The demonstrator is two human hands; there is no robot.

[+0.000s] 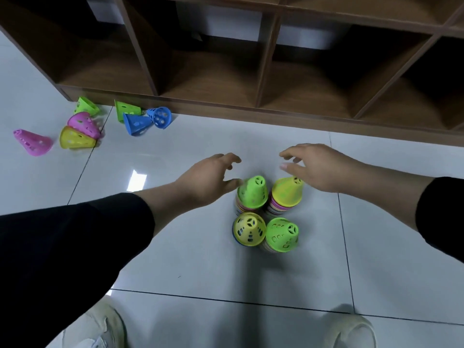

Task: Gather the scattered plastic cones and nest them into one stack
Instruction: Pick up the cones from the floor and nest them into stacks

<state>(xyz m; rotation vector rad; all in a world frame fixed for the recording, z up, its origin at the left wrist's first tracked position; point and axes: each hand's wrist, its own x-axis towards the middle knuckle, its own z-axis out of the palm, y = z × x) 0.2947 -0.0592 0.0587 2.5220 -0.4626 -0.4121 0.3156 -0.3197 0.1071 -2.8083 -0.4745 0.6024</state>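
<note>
Four upright cone stacks stand together on the floor: a green-topped stack (252, 193), a yellow-topped stack (286, 194), a low yellow one (248, 232) and a low green one (282, 234). My left hand (211, 177) hovers just left of the green-topped stack, fingers loosely spread, holding nothing. My right hand (316, 167) hangs over the yellow-topped stack, fingers relaxed and empty. Loose cones lie on their sides at the far left: a pink cone (32, 142), a yellow cone (75, 138), another pink cone (84, 124), two green cones (86, 106) (125, 110) and two blue cones (137, 123) (160, 117).
A brown wooden cubby shelf (263, 101) runs along the back, its base edge right behind the loose cones. White glossy floor tiles (200, 272) surround the stacks. My two shoes (100, 330) (354, 332) are at the bottom edge.
</note>
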